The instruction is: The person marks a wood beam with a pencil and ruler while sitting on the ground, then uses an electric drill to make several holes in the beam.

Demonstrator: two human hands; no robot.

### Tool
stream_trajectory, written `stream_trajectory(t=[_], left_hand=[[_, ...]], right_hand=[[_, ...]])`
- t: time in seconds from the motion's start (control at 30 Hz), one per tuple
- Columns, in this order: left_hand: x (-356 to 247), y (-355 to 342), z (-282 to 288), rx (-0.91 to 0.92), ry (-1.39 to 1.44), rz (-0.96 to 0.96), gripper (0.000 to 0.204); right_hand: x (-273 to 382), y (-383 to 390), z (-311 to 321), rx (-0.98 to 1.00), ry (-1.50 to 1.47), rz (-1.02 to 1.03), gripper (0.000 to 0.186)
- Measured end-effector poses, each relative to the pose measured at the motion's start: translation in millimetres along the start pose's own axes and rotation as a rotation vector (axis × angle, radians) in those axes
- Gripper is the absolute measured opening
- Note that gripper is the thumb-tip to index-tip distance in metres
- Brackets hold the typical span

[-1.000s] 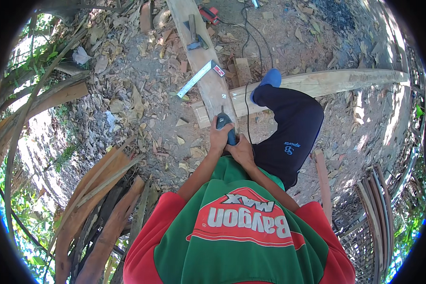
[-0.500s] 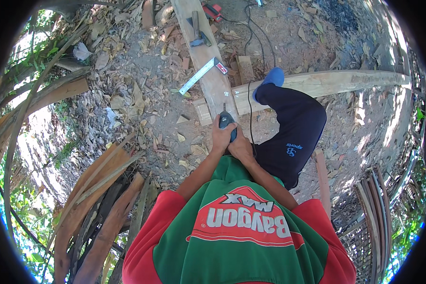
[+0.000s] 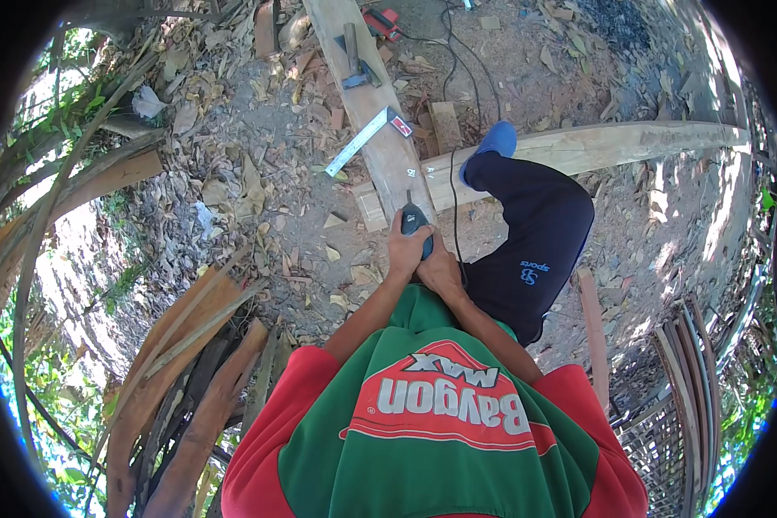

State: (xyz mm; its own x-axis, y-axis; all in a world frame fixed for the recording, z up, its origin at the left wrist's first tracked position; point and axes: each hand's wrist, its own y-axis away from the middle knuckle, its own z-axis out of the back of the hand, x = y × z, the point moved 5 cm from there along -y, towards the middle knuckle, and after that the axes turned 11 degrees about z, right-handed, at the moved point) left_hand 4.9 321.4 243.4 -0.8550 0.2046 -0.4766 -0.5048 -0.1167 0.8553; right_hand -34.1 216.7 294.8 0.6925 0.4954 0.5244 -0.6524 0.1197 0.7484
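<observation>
Two-handed grip [image 3: 404,252] closed around power tool [image 3: 416,223]

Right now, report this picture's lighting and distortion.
Head view: harsh sun whitens patches of leaf-strewn ground at left; head view: fisheye likely bows the long pale wooden board; head view: shade covers the dark handheld power tool in left hand and right hand.

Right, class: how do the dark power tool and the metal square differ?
The dark power tool is rounded; the metal square is L-shaped.
The left hand and right hand grip the tool; no hand touches the square.
The tool points roughly along the board; the square's blade slants across it.
Both are at this board.
</observation>
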Motion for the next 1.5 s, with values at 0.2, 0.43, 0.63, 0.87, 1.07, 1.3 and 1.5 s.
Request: stream_trajectory(t=[0.2,0.43,0.63,0.87,1.07,1.3,1.5], left_hand=[[1,0,1,0.001,0.032,-0.014,0.093],[14,4,9,-0.025,0.215,0.075,0.092],[12,-5,10,-0.057,0.091,0.064,0.095],[5,-9,5,0.34,0.684,0.429,0.075],[12,-40,-13,0.576,0.549,0.745,0.038],[19,-47,-16,0.504,0.531,0.811,0.03],[18,-51,-13,0.45,0.474,0.884,0.028]], right_hand=[[1,-2,-1,0.017,0.017,0.0,0.087],[8,-3,3,0.143,0.184,0.044,0.092],[10,-11,5,0.169,0.146,0.028,0.099],[3,-17,12,0.101,0.077,0.08,0.1],[3,-16,13,0.089,0.044,0.035,0.099],[9,-10,17,0.071,0.028,-0.026,0.095],[14,-7,13,0.102,0.058,-0.056,0.096]])
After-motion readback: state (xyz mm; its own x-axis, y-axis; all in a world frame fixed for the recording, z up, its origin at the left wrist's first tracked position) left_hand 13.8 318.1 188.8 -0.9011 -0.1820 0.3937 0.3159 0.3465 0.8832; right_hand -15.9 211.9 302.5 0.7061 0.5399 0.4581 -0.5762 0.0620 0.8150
